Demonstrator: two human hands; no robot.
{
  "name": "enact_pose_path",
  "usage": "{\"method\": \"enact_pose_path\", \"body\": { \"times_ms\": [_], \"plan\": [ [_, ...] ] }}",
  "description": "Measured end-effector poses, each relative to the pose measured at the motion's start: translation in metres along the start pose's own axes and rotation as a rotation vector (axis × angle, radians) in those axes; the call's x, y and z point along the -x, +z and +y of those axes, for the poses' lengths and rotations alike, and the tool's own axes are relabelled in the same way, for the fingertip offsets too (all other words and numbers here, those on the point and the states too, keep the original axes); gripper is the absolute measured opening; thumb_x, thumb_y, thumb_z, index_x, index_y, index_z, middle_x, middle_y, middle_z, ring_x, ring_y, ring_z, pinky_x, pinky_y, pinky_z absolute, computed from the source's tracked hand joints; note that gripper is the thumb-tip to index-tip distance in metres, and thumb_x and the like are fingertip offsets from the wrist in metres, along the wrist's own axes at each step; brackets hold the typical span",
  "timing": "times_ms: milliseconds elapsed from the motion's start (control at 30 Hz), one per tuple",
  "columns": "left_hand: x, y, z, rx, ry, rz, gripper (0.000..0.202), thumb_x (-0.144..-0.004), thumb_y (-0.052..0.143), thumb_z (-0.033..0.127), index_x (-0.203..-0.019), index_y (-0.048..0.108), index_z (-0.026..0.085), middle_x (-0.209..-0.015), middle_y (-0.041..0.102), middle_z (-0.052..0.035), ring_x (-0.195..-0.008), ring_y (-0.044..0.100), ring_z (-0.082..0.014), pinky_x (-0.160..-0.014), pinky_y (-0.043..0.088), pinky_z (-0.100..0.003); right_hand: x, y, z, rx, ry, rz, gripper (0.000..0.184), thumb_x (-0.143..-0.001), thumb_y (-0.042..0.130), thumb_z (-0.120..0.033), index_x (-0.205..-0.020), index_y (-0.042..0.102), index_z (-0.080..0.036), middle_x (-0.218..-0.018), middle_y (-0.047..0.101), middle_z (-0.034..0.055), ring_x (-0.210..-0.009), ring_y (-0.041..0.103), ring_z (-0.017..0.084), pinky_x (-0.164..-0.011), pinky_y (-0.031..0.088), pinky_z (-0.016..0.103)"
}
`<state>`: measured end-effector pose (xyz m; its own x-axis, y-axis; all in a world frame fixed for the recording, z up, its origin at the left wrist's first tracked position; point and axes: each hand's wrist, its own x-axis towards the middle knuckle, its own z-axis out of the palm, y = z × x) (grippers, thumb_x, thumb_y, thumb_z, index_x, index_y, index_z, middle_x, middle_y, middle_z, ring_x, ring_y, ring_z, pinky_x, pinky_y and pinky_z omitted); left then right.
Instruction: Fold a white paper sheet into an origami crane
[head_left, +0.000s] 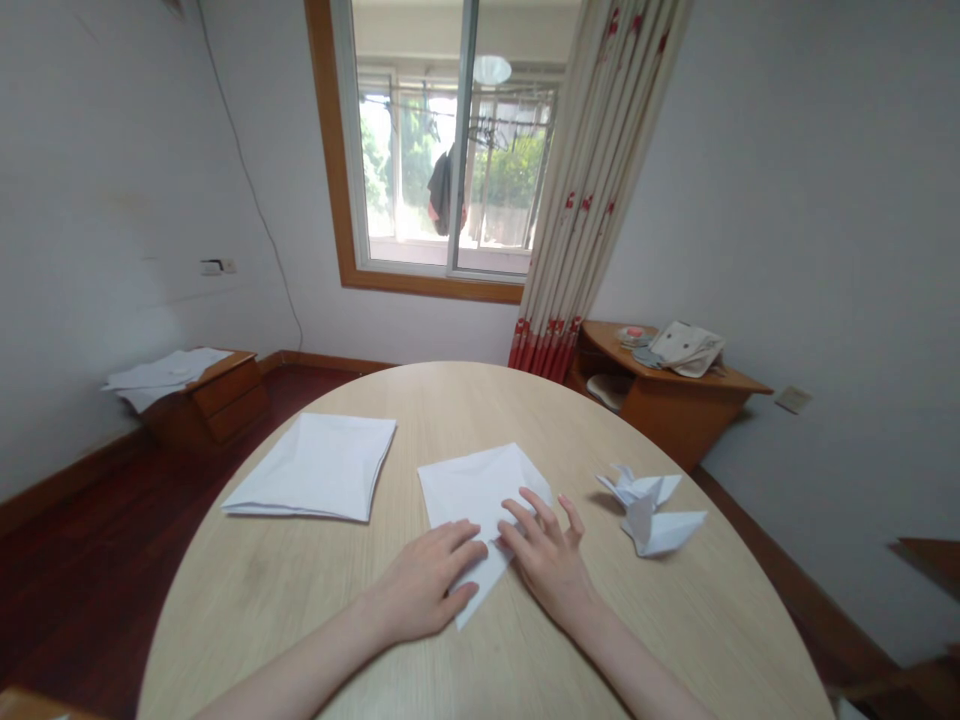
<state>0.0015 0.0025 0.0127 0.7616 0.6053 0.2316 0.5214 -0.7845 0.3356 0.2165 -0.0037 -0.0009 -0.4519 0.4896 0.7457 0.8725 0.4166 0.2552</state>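
Observation:
A white sheet of paper (480,490), partly folded, lies on the round wooden table (247,590) in front of me. My left hand (427,585) rests flat on the sheet's near corner, fingers stretched out and pressing down. Beside it, my right hand (547,555) lies on the sheet's right edge with fingers spread. Neither hand grips anything. A stack of white paper sheets (315,468) sits to the left. Finished folded paper figures (651,508) stand to the right of my right hand.
A low wooden cabinet (217,395) with papers on top stands at the left wall. A wooden corner desk (667,385) with a bag is at the right, beside a curtain (592,190) and a window (450,150).

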Motion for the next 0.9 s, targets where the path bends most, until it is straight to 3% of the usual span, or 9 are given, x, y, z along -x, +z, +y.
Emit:
{"method": "enact_pose_path", "body": {
  "times_ms": [167, 433, 567, 767, 900],
  "plan": [
    [0.0008, -0.0009, 0.0004, -0.056, 0.025, -0.013, 0.038, -0.091, 0.051, 0.027, -0.129, 0.049, 0.024, -0.139, 0.047, -0.0111, -0.127, 0.046, -0.0288, -0.104, 0.04, -0.046, 0.0003, 0.0033, -0.0005, 0.034, 0.059, -0.009, 0.015, -0.094, 0.05, -0.028, -0.097, 0.065, -0.025, -0.116, 0.066, 0.0045, -0.123, 0.041, 0.022, -0.111, 0.005, 0.048],
    [-0.0003, -0.0006, 0.0005, -0.112, 0.04, -0.032, 0.042, -0.092, 0.051, 0.028, -0.133, 0.05, 0.025, -0.142, 0.045, -0.0121, -0.129, 0.044, -0.0307, -0.105, 0.04, -0.048, 0.0004, 0.01, -0.0014, 0.075, 0.009, -0.013, 0.015, -0.093, 0.052, -0.026, -0.089, 0.066, -0.025, -0.117, 0.066, 0.0037, -0.131, 0.035, 0.022, -0.112, 0.003, 0.05],
    [0.0, -0.0006, 0.0013, -0.137, 0.032, -0.045, 0.043, -0.091, 0.052, 0.03, -0.133, 0.05, 0.024, -0.143, 0.044, -0.0135, -0.128, 0.045, -0.0317, -0.103, 0.041, -0.047, 0.0003, 0.0092, -0.0017, 0.069, -0.007, -0.033, 0.021, -0.092, 0.052, -0.027, -0.11, 0.063, -0.025, -0.129, 0.06, 0.0048, -0.137, 0.026, 0.022, -0.113, 0.0, 0.051],
    [0.0007, 0.0003, 0.0014, -0.137, 0.032, -0.032, 0.043, -0.091, 0.053, 0.037, -0.133, 0.051, 0.025, -0.141, 0.046, -0.013, -0.125, 0.047, -0.0312, -0.1, 0.042, -0.047, 0.0006, 0.007, -0.0023, 0.001, 0.048, -0.089, 0.057, -0.092, 0.05, -0.028, -0.146, 0.03, -0.022, -0.144, 0.044, 0.0094, -0.142, 0.015, 0.025, -0.113, 0.005, 0.051],
    [0.0005, 0.0011, 0.0012, -0.135, 0.029, -0.023, 0.046, -0.091, 0.053, 0.042, -0.133, 0.049, 0.023, -0.139, 0.049, -0.0128, -0.121, 0.049, -0.0307, -0.099, 0.043, -0.047, 0.0029, 0.01, -0.0023, -0.057, 0.124, -0.092, 0.073, -0.093, 0.046, -0.027, -0.151, 0.003, -0.016, -0.156, 0.015, 0.0146, -0.143, 0.009, 0.031, -0.109, 0.019, 0.052]
  ]
}}
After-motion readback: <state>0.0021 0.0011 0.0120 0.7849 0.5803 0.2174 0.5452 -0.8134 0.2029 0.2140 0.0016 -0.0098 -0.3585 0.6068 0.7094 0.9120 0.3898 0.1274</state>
